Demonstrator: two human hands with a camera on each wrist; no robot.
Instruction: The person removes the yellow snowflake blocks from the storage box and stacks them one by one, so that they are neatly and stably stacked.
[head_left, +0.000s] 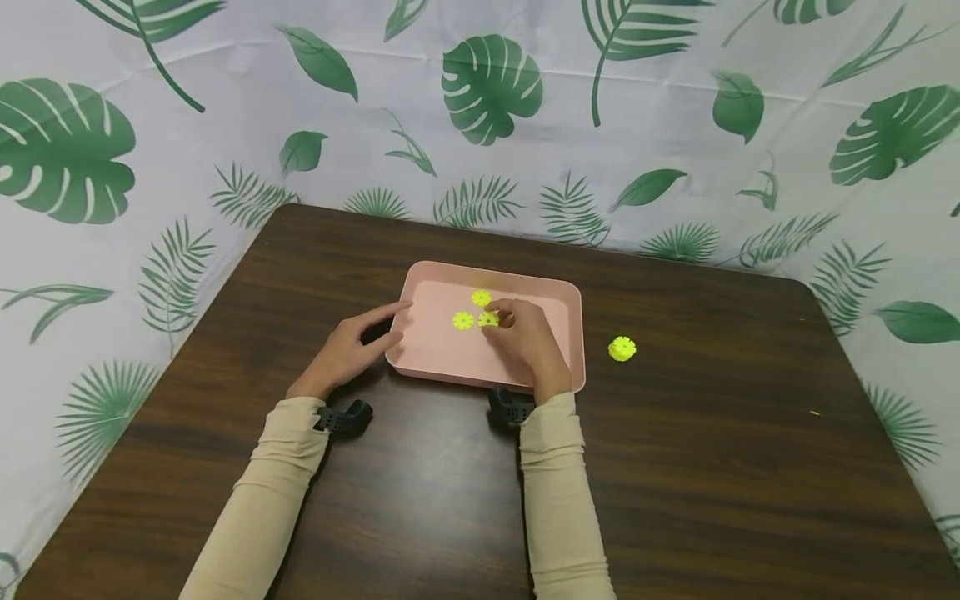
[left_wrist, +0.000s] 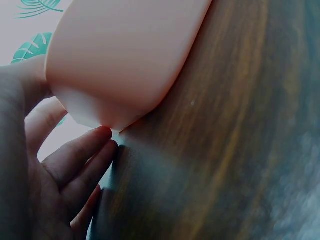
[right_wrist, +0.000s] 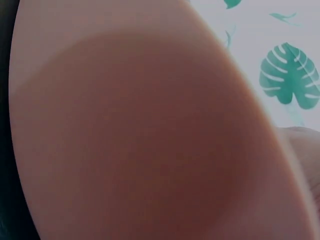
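Observation:
My left hand is at the left end of a shallow pink tray. Its thumb reaches over the rim, and in the left wrist view its fingertips touch the outside of the tray. Over the middle of the tray, my right hand pinches a yellow flower-shaped disc between thumb and fingertips, partly covering it. Two matching discs lie flat on the tray floor, one yellow disc to the left and another yellow disc farther back. The tray wall fills most of the right wrist view, hiding the fingers' work.
A small pile of yellow discs sits on the dark wooden table, right of the tray. A tiny pale speck lies farther right. Behind the table hangs a white leaf-patterned cloth. Each wrist wears a black band.

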